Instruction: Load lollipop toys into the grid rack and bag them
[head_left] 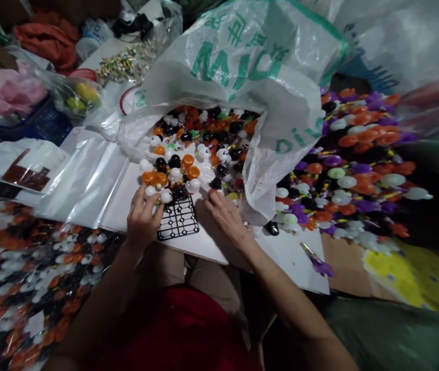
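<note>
A cluster of orange, black and white pieces (175, 174) lies on the white board (292, 260), just in front of the bag's mouth — the left hand (144, 214) half curled against its near white ones, though whether it grips I cannot tell. A black grid (178, 219) lies between the hands. The right hand (225, 211), fingers loosely bent, is at the spilled heap's (204, 150) edge — any hold unclear. The green-lettered plastic bag (238, 62) opens around that heap.

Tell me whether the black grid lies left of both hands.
No, the black grid lies between the left hand and the right hand.
</note>
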{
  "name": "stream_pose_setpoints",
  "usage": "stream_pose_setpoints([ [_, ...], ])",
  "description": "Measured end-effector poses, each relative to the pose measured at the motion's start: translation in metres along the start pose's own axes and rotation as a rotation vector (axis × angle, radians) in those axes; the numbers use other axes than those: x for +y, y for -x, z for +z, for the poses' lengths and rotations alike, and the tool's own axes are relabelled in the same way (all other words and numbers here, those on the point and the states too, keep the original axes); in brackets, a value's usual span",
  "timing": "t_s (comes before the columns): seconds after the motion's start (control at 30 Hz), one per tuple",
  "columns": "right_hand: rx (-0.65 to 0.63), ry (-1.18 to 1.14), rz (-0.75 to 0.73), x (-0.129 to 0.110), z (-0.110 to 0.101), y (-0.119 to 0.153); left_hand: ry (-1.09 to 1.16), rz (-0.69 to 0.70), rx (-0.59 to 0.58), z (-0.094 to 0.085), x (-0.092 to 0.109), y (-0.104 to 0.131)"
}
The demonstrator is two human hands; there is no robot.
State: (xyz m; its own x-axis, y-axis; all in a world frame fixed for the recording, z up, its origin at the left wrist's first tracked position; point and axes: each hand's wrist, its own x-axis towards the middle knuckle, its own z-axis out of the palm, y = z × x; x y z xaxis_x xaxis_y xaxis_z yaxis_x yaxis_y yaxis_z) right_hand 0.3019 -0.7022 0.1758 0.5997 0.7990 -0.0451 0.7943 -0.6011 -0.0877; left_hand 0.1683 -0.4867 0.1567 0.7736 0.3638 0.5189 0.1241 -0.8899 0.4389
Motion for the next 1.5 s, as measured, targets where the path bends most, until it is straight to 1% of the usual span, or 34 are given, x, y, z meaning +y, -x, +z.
stream_pose_setpoints([
  [0.07, -0.017, -0.125, 0.074, -0.006, 0.008, 0.015, 0.015, 0.005, -0.002, 0.0, 0.0, -0.001],
  [0.13, 0.022, -0.205, 0.233, -0.009, 0.012, 0.016, 0.026, 0.005, 0.004, 0.002, 0.0, -0.002],
  [0.23, 0.033, -0.239, 0.509, -0.015, 0.013, 0.0, 0.032, -0.012, 0.02, 0.005, 0.001, -0.005],
  [0.3, 0.021, -0.271, 0.618, -0.02, 0.015, -0.012, 0.025, -0.022, 0.024, 0.006, 0.003, -0.005],
  [0.33, 0.045, -0.297, 0.649, -0.022, 0.017, -0.015, 0.019, -0.02, 0.021, 0.006, 0.003, -0.006],
  [0.4, 0.157, -0.387, 0.678, -0.024, 0.02, -0.016, 0.008, -0.014, 0.014, 0.005, 0.004, -0.006],
  [0.47, 0.303, -0.582, 0.66, -0.025, 0.022, -0.009, 0.005, -0.014, 0.006, 0.003, 0.004, -0.006],
  [0.57, 0.53, -0.989, 0.557, -0.034, 0.023, 0.001, 0.013, -0.02, -0.01, 0.001, 0.003, -0.004],
  [0.6, 0.571, -1.091, 0.512, -0.041, 0.026, 0.003, 0.015, -0.017, -0.015, 0.0, 0.003, -0.004],
  [0.63, 0.572, -1.158, 0.468, -0.05, 0.03, 0.002, 0.017, -0.013, -0.017, 0.0, 0.003, -0.003],
  [0.7, 0.471, -1.224, 0.419, -0.07, 0.042, -0.004, 0.017, 0.002, -0.006, -0.001, 0.003, -0.003],
  [0.77, 0.385, -1.272, 0.442, -0.086, 0.057, -0.016, 0.016, 0.021, 0.007, -0.001, 0.003, -0.003],
  [0.83, 0.384, -1.298, 0.457, -0.094, 0.069, -0.028, 0.021, 0.046, 0.016, -0.001, 0.003, -0.003],
  [0.9, 0.366, -1.243, 0.394, -0.095, 0.073, -0.034, 0.023, 0.061, 0.028, -0.002, 0.004, -0.004],
  [1.0, 0.211, -1.004, 0.252, -0.091, 0.066, -0.033, 0.021, 0.052, 0.045, -0.007, 0.006, -0.005],
  [1.07, 0.098, -0.833, 0.189, -0.092, 0.057, -0.03, 0.047, 0.051, 0.001, -0.011, 0.006, -0.003],
  [1.17, -0.049, -0.632, 0.172, -0.102, 0.041, -0.037, 0.105, 0.064, -0.08, -0.014, 0.002, 0.0],
  [1.2, -0.091, -0.583, 0.174, -0.106, 0.036, -0.042, 0.113, 0.064, -0.079, -0.014, 0.0, 0.0],
  [1.27, -0.139, -0.524, 0.178, -0.11, 0.03, -0.053, 0.101, 0.056, -0.035, -0.011, -0.004, -0.001],
  [1.33, -0.134, -0.548, 0.164, -0.105, 0.028, -0.057, 0.066, 0.046, 0.017, -0.006, -0.005, -0.004],
  [1.37, -0.127, -0.604, 0.132, -0.097, 0.026, -0.054, 0.05, 0.043, 0.03, -0.004, -0.004, -0.006],
  [1.43, -0.111, -0.758, 0.034, -0.07, 0.021, -0.043, 0.029, 0.041, 0.03, -0.001, -0.002, -0.008],
  [1.47, -0.088, -0.807, 0.01, -0.052, 0.016, -0.036, 0.026, 0.044, 0.031, 0.0, -0.001, -0.009],
  [1.5, -0.053, -0.809, 0.03, -0.032, 0.009, -0.031, 0.025, 0.048, 0.035, 0.0, 0.0, -0.009],
])
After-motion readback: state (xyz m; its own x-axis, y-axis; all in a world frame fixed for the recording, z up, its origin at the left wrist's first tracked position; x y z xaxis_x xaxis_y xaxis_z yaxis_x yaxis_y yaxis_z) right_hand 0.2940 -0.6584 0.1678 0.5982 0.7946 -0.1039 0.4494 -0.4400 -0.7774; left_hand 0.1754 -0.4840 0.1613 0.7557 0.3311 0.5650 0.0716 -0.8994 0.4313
